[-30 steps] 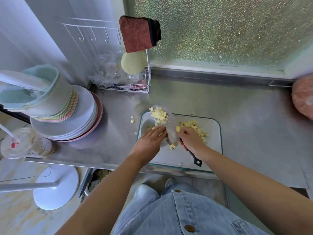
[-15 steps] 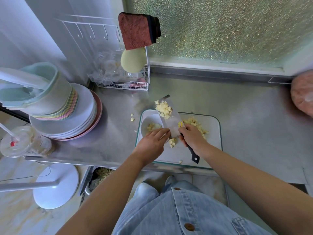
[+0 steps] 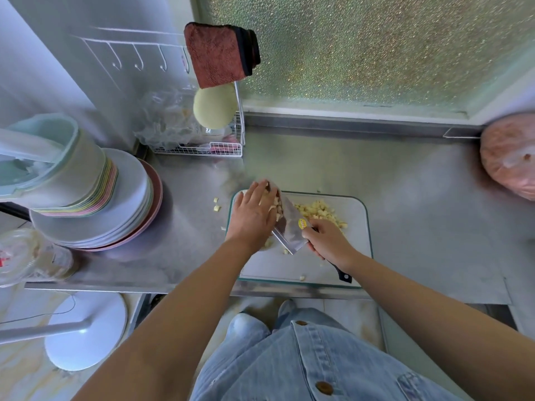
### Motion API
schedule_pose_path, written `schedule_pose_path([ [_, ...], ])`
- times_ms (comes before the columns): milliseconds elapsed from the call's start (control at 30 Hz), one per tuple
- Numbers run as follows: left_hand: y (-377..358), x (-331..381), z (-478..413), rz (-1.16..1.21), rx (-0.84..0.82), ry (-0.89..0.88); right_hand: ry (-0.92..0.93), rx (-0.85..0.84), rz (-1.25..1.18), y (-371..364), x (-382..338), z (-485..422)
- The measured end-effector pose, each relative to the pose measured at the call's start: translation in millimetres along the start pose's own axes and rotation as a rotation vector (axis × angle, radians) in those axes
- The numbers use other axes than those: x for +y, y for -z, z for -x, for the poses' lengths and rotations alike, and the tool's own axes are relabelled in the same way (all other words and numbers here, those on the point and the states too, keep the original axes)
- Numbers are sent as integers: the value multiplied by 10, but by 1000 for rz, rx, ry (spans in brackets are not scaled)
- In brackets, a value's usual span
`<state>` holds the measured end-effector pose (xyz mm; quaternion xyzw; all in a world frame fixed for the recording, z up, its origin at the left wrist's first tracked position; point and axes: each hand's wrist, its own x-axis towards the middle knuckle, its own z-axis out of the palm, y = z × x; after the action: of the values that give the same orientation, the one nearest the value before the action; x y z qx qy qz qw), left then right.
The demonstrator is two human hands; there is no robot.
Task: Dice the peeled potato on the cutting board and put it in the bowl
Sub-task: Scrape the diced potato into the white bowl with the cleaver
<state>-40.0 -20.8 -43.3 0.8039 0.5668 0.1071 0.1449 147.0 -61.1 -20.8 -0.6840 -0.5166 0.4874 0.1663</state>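
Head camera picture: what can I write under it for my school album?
Left hand flat against potato cubes on the tilted knife, gripped by the right hand, above the cutting board.

Left hand [image 3: 252, 215] now over tilted cleaver [image 3: 289, 231]

A steel counter [image 3: 419, 215] ran across the middle. At nine o'clock on it sat a stack of plates [image 3: 127, 198], white above pink, with nested pastel tubs [image 3: 84, 169] on top. At eleven o'clock stood a wire rack [image 3: 202, 147] stuffed with crumpled plastic bags [image 3: 165, 120]. A red cloth [image 3: 217, 53] hung over its corner, and just below was a round pale-green thing [image 3: 214, 105], perhaps a sponge. Hooks [image 3: 139, 57] lined the wall at ten o'clock. Frosted glass [image 3: 362, 47] filled one o'clock. A pink bag [image 3: 509, 157] lay at three o'clock. At eight o'clock was a lidded plastic cup [image 3: 29, 256], and at seven a white round base [image 3: 86, 331] sat on the floor.
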Motion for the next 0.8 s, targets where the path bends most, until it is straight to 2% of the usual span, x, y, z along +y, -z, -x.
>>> schedule_pose_path([
  [233, -114, -103, 252, 59, -7, -61, -30, 6, -37, 49, 33, -9],
  [500, -23, -70, 242, 77, 100, 22, -20, 13, -38, 69, 0, 20],
  [667, -13, -53, 164, 83, -56, 82, -45, -2, -12, 81, 57, 51],
  [800, -57, -64, 339, 118, -11, 51, -59, 35, -37, 75, 81, 63],
])
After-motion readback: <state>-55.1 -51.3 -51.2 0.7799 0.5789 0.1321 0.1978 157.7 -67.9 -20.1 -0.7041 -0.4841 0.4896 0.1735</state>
